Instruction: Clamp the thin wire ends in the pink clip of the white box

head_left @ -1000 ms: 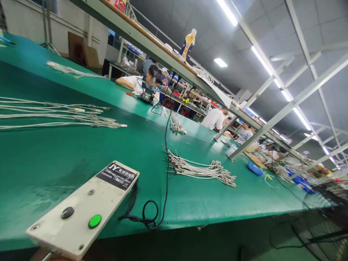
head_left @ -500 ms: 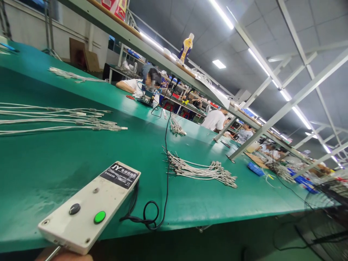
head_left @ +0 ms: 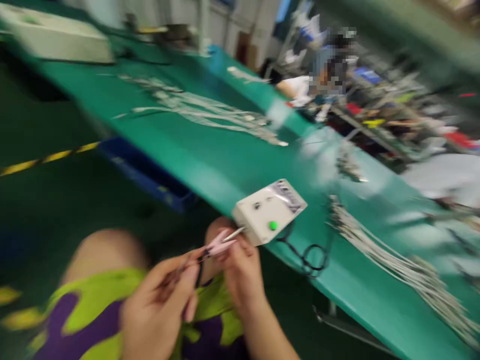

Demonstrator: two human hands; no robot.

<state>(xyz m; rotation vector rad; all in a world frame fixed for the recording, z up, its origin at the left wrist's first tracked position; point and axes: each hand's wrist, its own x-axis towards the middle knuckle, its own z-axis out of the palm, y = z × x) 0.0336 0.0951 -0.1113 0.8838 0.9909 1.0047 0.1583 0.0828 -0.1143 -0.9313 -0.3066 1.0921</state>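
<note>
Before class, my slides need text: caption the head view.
Left hand and right hand at the metal shaft of a pale box, white cables on green table.

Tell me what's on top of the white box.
On the white box: a green button, a dark knob, a blurred label. Its underside and anything beneath are hidden.

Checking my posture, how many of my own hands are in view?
2: the left hand, holding something thin and pinkish; the right hand, just below the metal rod of the white box.
</note>
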